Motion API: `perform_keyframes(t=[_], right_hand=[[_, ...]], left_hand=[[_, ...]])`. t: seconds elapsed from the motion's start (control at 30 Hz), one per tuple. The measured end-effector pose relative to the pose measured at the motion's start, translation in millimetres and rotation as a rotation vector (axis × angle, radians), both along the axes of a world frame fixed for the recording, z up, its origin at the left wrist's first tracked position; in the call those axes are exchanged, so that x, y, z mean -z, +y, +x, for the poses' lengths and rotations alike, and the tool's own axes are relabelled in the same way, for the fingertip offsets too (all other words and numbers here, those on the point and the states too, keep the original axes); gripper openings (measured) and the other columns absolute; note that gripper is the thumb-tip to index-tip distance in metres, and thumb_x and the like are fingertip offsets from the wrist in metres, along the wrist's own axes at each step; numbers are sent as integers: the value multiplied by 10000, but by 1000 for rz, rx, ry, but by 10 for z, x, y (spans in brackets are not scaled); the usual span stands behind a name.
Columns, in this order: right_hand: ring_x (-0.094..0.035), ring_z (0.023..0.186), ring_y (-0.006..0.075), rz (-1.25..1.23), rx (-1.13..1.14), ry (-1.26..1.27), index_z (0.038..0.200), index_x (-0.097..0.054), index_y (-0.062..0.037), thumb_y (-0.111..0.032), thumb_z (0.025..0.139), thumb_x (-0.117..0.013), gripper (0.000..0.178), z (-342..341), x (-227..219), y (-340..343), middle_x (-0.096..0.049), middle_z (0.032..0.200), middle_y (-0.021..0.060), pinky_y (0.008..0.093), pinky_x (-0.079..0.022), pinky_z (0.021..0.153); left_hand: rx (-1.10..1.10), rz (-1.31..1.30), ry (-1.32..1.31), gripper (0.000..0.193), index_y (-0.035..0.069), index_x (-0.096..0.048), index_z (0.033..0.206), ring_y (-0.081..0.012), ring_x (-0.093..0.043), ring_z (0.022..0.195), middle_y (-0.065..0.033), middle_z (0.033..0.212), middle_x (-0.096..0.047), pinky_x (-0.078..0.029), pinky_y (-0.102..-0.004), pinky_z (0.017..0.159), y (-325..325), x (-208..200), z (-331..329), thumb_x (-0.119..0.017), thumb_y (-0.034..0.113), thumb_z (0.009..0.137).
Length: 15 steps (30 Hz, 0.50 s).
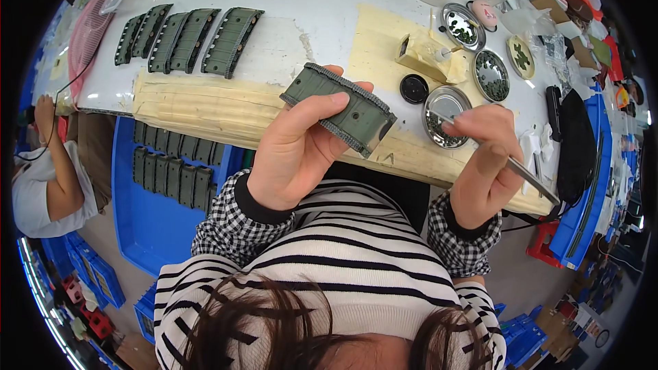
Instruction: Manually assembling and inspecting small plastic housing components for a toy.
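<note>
My left hand (295,144) is closed round a dark green, slightly curved plastic model part (356,115) with ridged, track-like long edges. The thumb presses on its upper face, and the part is tilted above the table's front edge. My right hand (488,157) grips slim metal tweezers (531,179), whose tip end points left, over a round metal dish (439,99) of small dark pieces. Whether the tips pinch a piece is too small to tell. Several similar green parts (232,41) lie in a row at the table's far left.
More metal dishes (491,75) of small green pieces stand at the right, beside a black round lid (414,88) and a small yellowish box (425,58). A blue bin (151,212) below the table holds rows of green parts. Another person's arm (62,171) is at the left.
</note>
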State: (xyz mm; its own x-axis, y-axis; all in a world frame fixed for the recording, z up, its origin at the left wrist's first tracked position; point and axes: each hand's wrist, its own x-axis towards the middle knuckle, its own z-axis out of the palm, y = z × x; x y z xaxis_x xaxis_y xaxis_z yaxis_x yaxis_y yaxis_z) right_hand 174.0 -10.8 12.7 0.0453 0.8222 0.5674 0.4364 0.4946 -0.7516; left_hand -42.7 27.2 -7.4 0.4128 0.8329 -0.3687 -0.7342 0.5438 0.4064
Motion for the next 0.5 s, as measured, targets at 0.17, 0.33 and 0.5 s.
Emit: perform_keyframes(t=[0.17,0.33,0.5], right_hand=[[-633,932,267,-67,-176,124,983,-679,13,-165,989,-513,243,-176,-40,-51,-699,936,126,353,-483,838],[-647,926,238,-164,-193,200,1004,-671,16,-136,986,-512,220,-218,-12,-78,-705,1037,173,329,-496,833],[-650,915,224,-176,-206,161,1015,-669,9,-116,984,-510,205,-182,-21,-82,-707,1047,164,317,-494,829]], left_hand=[[12,-36,-59,328,31,-491,1240,-267,-623,1097,-198,1222,-583,-574,-405,906,7,-7,37,-543,40,917],[8,-59,-55,316,31,-497,1227,-262,-627,1089,-192,1212,-585,-573,-395,907,-2,-10,66,-549,44,915],[12,-63,-56,312,31,-498,1224,-264,-629,1085,-193,1217,-580,-575,-397,908,-8,-8,66,-547,45,916]])
